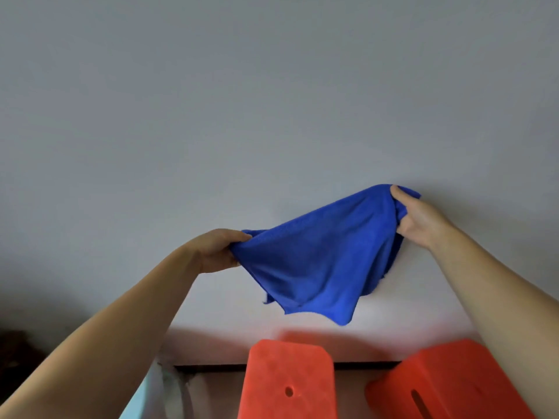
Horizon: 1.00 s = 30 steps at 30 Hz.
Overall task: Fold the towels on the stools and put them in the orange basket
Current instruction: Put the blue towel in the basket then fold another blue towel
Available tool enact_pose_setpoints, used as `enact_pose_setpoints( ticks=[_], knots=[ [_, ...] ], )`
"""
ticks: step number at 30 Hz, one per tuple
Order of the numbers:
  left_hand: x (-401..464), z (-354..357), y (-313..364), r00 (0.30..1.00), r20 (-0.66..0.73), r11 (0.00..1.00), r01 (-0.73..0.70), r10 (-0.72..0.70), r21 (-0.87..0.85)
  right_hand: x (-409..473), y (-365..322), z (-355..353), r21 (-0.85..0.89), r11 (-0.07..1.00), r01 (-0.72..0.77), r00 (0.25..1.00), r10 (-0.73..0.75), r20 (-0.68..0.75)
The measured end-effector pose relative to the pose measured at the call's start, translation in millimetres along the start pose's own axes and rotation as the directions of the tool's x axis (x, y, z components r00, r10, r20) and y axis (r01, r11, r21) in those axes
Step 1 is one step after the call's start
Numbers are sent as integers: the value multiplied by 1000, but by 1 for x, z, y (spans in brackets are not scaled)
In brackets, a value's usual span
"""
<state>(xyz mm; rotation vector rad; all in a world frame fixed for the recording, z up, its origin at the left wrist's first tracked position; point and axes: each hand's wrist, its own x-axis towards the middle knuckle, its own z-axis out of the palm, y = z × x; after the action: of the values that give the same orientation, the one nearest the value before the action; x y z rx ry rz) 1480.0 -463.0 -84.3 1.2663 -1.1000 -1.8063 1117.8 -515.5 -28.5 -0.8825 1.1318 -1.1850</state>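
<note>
I am pinching one edge of the blue towel with my left hand, thumb on top and fingers curled under the cloth. My right hand is gripping the other edge, with the cloth bunched up inside its fingers. So both hands are closed tight on the towel.

The towel is hanging in the air between my hands, in front of the pale wall. It is drooping in the middle, and its loose corners are dangling down. It is not touching anything but my hands.

I think I am on the spreading-out step, getting the towel open before the first fold. It is looking crumpled, not flat. Next I am going to need to find the real corners, pull the top edge straight, and then bring one side over to meet the other.

My right hand is sitting higher and farther away than my left, so the towel is tilting. Both arms are reaching forward and up, with bare forearms.

Down below I am seeing two orange things: a stool with a small hole in its top, and just beside it another orange piece with a slot. I cannot tell if that one is a stool or the basket.
</note>
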Motion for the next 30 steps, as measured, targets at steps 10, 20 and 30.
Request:
enact_pose_setpoints(
  ticks=[10, 20, 30],
  knots=[
    [0, -6, 7, 923, -295, 864, -347, 247, -364, -11, -26, -6, -539, 837, -94, 993, 119, 11],
    [8, 6, -9, 820, -453, 921, -213, 350, 326, -10, -29, -3, -228, 972, -62, 998, 64, 4],
    [12, -2, 3, 829, -548, 971, -28, -109, -236, -10, -10, -13, -524, 807, -273, 962, 214, -171]
  ],
)
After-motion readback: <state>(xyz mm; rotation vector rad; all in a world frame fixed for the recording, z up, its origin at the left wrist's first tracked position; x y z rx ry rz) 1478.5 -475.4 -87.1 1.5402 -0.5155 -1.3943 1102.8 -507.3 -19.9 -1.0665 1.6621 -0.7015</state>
